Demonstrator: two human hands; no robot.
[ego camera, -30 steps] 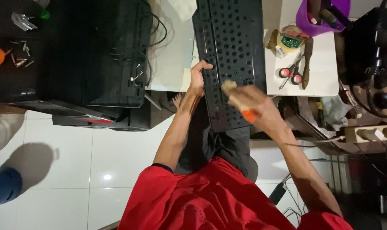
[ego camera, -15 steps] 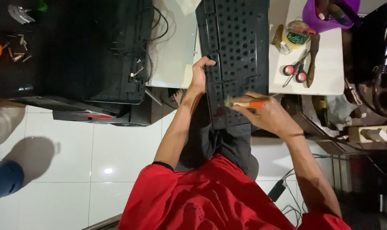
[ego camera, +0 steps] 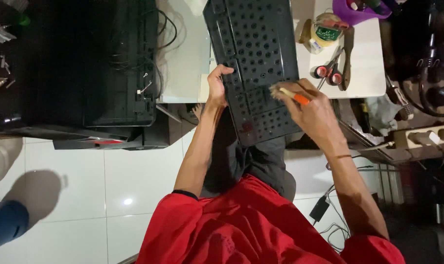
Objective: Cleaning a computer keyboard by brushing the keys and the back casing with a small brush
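Red-handled scissors (beside tape) flank keyboard.

Red short-sleeved shirt, dark sleeve trim; dark trousers; thin band on right wrist.

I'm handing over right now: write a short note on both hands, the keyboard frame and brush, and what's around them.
Left hand: grips the left edge of the black keyboard frame, steadying it.
Right hand: holds a small brush with an orange handle, bristles against the frame's lower half.
The frame is stripped of keycaps, lying partly on the white table and partly over the lap.
Scissors and a tape roll lie to the right of the frame.
How much has been brushed cannot be told.
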